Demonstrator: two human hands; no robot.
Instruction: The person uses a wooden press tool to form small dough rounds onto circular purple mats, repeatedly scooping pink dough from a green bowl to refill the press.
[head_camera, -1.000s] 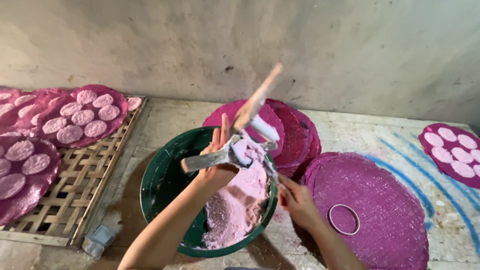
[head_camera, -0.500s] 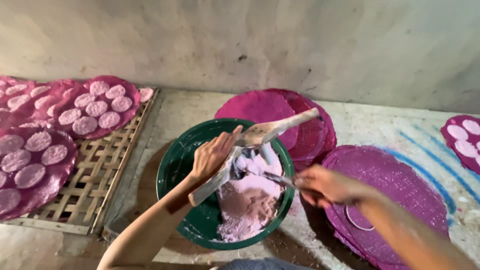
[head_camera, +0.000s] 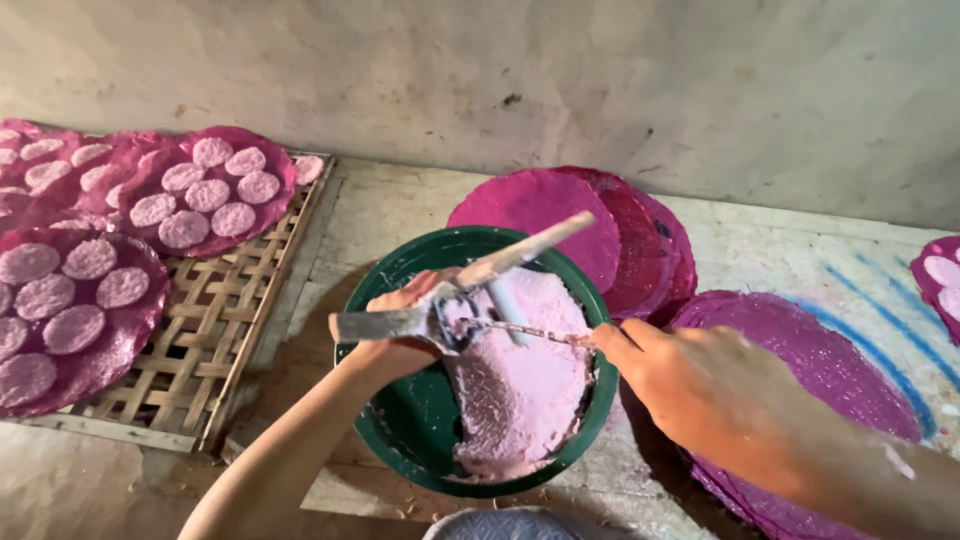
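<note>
A green basin (head_camera: 400, 440) sits at the centre of the frame, half filled with pink batter (head_camera: 520, 390) banked against its right wall. Above it the left hand (head_camera: 400, 325) is closed around a metal ladle (head_camera: 440, 320) together with a pale wooden stick (head_camera: 525, 250) that slants toward the upper right; the ladle's flat handle juts out to the left and its cup, smeared pink, hangs over the batter. The right hand (head_camera: 680, 375) comes in from the right with its fingertips pinched narrowly on a thin utensil (head_camera: 530, 332), whose far end touches the ladle's cup; what kind of utensil it is cannot be told.

The likeliest slip, by my judgement, is batter dripping off the cup or the thin utensil onto the basin rim or the concrete ledge (head_camera: 790, 250), since both are coated and held close to the edge. With two handles in one fist, the stick could also twist loose.

Magenta round mats (head_camera: 560, 200) lie stacked behind the basin, a larger one (head_camera: 800, 370) at the right. At the left, pink discs (head_camera: 205, 195) dry on mats over a woven bamboo rack (head_camera: 200, 340).
</note>
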